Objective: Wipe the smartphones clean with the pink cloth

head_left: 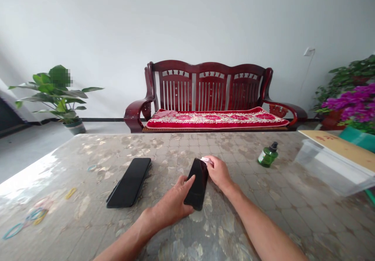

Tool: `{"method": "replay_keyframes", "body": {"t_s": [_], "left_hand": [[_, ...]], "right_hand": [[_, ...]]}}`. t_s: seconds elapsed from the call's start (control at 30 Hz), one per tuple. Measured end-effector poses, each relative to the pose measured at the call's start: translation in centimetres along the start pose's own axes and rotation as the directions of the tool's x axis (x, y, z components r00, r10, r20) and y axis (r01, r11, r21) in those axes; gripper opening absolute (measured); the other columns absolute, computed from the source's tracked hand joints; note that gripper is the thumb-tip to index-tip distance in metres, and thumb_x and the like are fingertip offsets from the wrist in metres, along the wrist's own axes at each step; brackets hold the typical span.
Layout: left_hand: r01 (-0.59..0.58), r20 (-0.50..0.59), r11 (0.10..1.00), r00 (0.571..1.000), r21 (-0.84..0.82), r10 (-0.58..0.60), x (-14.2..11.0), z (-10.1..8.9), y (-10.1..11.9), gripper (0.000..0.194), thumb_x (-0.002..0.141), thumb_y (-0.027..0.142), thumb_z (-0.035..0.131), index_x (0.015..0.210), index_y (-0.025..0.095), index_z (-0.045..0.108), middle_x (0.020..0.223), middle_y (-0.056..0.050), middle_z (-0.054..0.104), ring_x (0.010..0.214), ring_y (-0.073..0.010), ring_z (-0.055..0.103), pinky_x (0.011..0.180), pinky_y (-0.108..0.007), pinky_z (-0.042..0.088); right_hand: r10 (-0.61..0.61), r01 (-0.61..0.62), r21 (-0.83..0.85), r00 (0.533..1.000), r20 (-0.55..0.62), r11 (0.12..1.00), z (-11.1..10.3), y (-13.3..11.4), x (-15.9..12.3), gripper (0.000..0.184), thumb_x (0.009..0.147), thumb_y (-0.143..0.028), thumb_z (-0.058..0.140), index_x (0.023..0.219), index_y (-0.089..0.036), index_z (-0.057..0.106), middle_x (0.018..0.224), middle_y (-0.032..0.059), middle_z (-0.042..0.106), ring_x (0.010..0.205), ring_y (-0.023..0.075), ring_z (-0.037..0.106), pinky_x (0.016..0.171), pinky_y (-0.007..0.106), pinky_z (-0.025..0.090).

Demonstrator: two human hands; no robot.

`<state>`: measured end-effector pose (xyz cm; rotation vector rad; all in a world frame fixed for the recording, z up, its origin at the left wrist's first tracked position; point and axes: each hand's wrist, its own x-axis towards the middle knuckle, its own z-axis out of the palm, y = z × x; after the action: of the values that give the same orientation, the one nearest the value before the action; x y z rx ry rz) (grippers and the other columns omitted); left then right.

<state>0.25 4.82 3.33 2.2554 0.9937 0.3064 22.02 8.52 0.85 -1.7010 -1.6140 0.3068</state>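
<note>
A black phone (198,184) lies face up on the patterned table (234,229) in front of me. My left hand (172,204) rests on the phone's near left edge, fingers curled and the forefinger stretched along its side. At the phone's far right corner my right hand (217,170) pinches a small white and pink piece (204,160). A second, longer black phone (129,181) lies to the left, apart from both hands.
A small green bottle (268,155) with a black cap stands at the right. A clear plastic box (334,165) with a cardboard sheet on it fills the far right. Coloured rubber bands (35,214) lie scattered at the left. Beyond the table stand a red wooden bench (211,97) and potted plants.
</note>
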Motion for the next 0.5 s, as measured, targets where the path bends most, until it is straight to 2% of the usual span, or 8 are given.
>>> {"method": "replay_keyframes", "body": {"t_s": [0.17,0.3,0.5], "left_hand": [[0.107,0.026,0.983,0.993,0.150,-0.112,-0.2,0.5,1.2,0.088,0.071,0.016,0.074,0.150,0.018,0.034,0.139,-0.015,0.042,0.122,-0.0294,0.054,0.105,-0.035,0.042],[0.123,0.018,0.965,0.991,0.233,-0.130,-0.5,0.8,2.2,0.083,0.076,0.020,0.076,0.149,0.016,0.036,0.138,-0.015,0.045,0.123,-0.0294,0.054,0.106,-0.035,0.041],[0.131,0.013,0.959,0.990,0.250,-0.138,-0.6,0.8,2.8,0.079,0.079,0.025,0.077,0.147,0.014,0.039,0.137,-0.016,0.046,0.123,-0.0289,0.053,0.106,-0.034,0.040]], "right_hand": [[-0.074,0.075,-0.033,0.997,0.023,0.997,-0.1,-0.1,-0.2,0.028,0.084,-0.009,0.053,0.102,-0.020,0.072,0.101,0.0050,0.074,0.097,0.0196,0.065,0.088,0.028,0.046],[-0.122,0.124,-0.069,0.992,0.035,0.990,-0.1,-0.1,-0.3,0.028,0.085,-0.008,0.053,0.099,-0.022,0.072,0.099,0.0039,0.073,0.096,0.0202,0.062,0.088,0.029,0.044],[-0.181,0.185,-0.105,0.982,0.048,0.977,0.0,-0.2,-0.6,0.030,0.086,-0.004,0.052,0.098,-0.022,0.072,0.099,0.0030,0.072,0.096,0.0202,0.059,0.088,0.029,0.043]]}}
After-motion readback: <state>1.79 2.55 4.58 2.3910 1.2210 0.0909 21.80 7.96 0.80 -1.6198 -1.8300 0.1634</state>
